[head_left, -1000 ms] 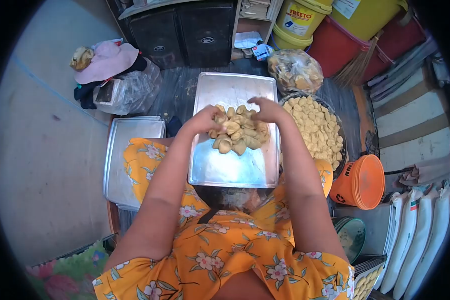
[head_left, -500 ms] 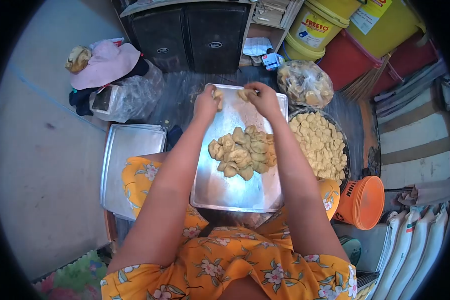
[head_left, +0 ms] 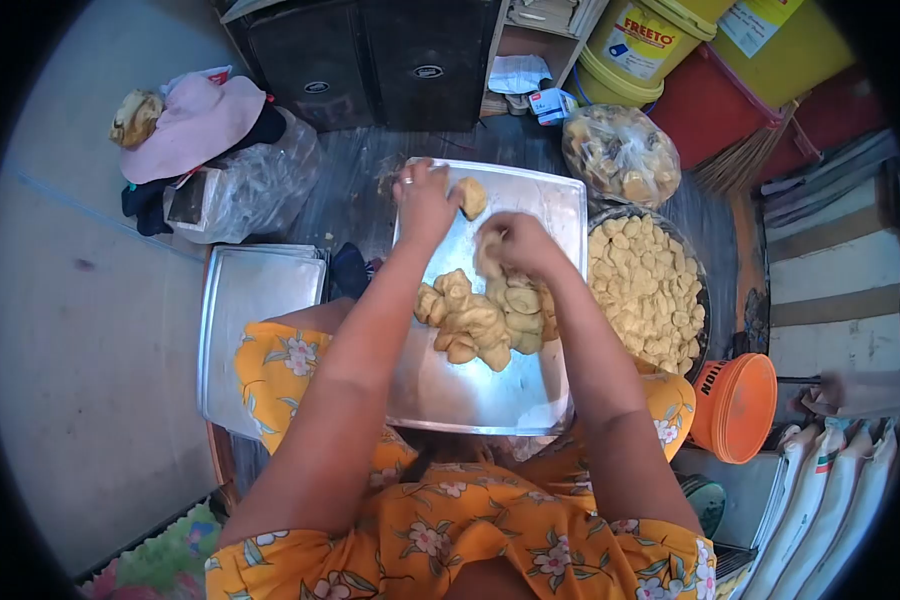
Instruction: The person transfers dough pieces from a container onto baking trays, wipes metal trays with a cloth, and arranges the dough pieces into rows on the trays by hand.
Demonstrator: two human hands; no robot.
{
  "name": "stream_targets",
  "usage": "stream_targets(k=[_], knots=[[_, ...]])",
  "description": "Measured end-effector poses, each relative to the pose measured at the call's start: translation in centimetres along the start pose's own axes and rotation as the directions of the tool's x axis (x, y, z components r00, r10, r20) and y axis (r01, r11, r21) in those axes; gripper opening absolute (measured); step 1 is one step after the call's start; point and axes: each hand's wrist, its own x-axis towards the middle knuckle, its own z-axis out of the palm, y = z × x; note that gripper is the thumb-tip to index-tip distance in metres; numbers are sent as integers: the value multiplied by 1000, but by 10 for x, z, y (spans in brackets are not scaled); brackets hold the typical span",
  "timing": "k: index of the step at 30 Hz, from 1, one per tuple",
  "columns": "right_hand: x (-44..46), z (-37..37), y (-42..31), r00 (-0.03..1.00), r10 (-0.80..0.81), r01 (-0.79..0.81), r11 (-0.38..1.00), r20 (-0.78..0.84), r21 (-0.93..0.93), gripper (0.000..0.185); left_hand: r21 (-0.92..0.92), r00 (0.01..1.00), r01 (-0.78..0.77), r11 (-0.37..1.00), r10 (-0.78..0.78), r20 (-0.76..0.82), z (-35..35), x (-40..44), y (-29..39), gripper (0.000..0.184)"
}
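1. Had the metal tray (head_left: 465,398) between the knees, in front of the orange floral garment (head_left: 450,535).
2. Reached with the left hand (head_left: 428,208) to the far left corner of the tray, a ring on one finger. Held the fingers loosely released, pointing toward the rim, with the thumb beside a lone dough piece (head_left: 473,198). Could not tell whether touching the rim.
3. Bent the right hand (head_left: 518,242) over the right half of the tray, at the far side of the dough pile (head_left: 470,325). Curled the fingers downward, blurred; could not tell whether grasping a piece.
4. Had the dough pile heaped on the middle of the tray, made of rounded, overlapping lumps, and the lone dough piece apart from it, nearer the tray's far edge.
5. Had a wide, dark-rimmed basin (head_left: 645,290) just beside the tray on its right, filled with similar pieces, and a clear plastic bag (head_left: 622,160) of brownish pieces beyond the tray's far right corner.
6. Had an orange bucket (head_left: 735,410) tilted to the right of the tray, past the near side of the basin, and white sacks (head_left: 820,490) farther right.
7. Had stacked trays (head_left: 260,335) well to the left of the tray, and a pink hat (head_left: 198,128) on a plastic-wrapped bundle (head_left: 260,185) beyond them.
8. Had black cabinet doors (head_left: 370,65) beyond the tray's far edge, with yellow buckets (head_left: 635,45) and a broom (head_left: 745,160) to their right.
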Motion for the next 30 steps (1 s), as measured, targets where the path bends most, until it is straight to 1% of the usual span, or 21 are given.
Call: stream_targets(k=[1, 2, 3, 5, 6, 9, 10, 11, 12, 13, 14, 15, 16, 17, 19, 21, 22, 25, 27, 29, 30], knots=[[9, -9, -3, 974, -12, 0, 998, -225, -56, 37, 30, 997, -62, 998, 60, 41, -3, -1, 7, 31], [25, -29, -2, 908, 88, -45, 992, -409, 116, 37, -86, 986, -128, 988, 136, 93, 21, -5, 5, 32], [37, -27, 17, 876, -42, 29, 999, -480, -35, 32, -74, 986, -137, 988, 143, 88, 25, -6, 7, 31], [43, -21, 25, 944, 83, -124, 986, -318, -111, 32, -44, 983, -165, 985, 168, 70, 25, -2, 12, 30], [45, -20, 34, 932, -37, -48, 973, -359, -224, 34, -25, 982, -154, 988, 156, 107, 23, 0, 15, 29], [4, -25, -16, 937, 127, -227, 930, -325, -290, 40, 33, 984, -151, 988, 147, 100, 14, 4, 21, 28], [-10, -24, -14, 984, 169, -178, 922, -56, -345, 47, -24, 972, -207, 978, 208, 109, 19, 5, 22, 28], [-14, -15, 13, 985, 51, 21, 910, 162, -414, 54, -80, 955, -262, 962, 271, 118, 25, 6, 21, 28], [-17, -19, 20, 989, 53, -11, 957, 139, -290, 54, -134, 933, -319, 938, 336, 126, 30, 7, 20, 28], [-17, -23, 26, 992, 56, -38, 987, 115, -158, 54, -125, 930, -315, 941, 332, 159, 30, 9, 24, 28], [-13, -29, 39, 986, 82, -88, 995, -144, -41, 50, -114, 927, -308, 945, 325, 189, 31, 11, 30, 28], [-7, -33, 50, 913, 133, -108, 991, -386, 85, 47, -103, 923, -300, 948, 316, 219, 31, 13, 36, 28], [-12, -50, 21, 838, 204, -173, 979, -506, 108, 40, -64, 925, -302, 951, 308, 222, 32, 13, 42, 28], [-3, -54, 35, 801, 182, -123, 982, -570, 140, 42, -26, 926, -305, 952, 303, 227, 33, 14, 47, 29], [8, -56, 45, 747, -11, -109, 984, -664, -139, 44, -15, 919, -336, 942, 331, 215, 35, 11, 53, 30], [19, -41, 74, 772, -150, -98, 932, -618, -349, 43, -68, 901, -388, 919, 394, 180, 40, 5, 57, 31], [22, -35, 74, 784, -215, -89, 890, -582, -448, 43, -50, 906, -373, 927, 375, 196, 44, 6, 56, 31], [11, -19, 60, 863, -191, -174, 756, -467, -631, 41, -7, 918, -325, 946, 317, 239, 51, 2, 57, 33], [10, -15, 61, 878, -149, -213, 728, -455, -652, 42, 15, 918, -318, 948, 304, 254, 52, 5, 62, 34], [2, -16, 49, 870, -145, -249, 698, -472, -672, 44, -17, 958, -249, 968, 249, 139, 50, -1, 62, 37], [-4, -18, 43, 834, -157, -240, 759, -529, -605, 45, -35, 972, -218, 975, 220, 78, 47, -3, 61, 38]])
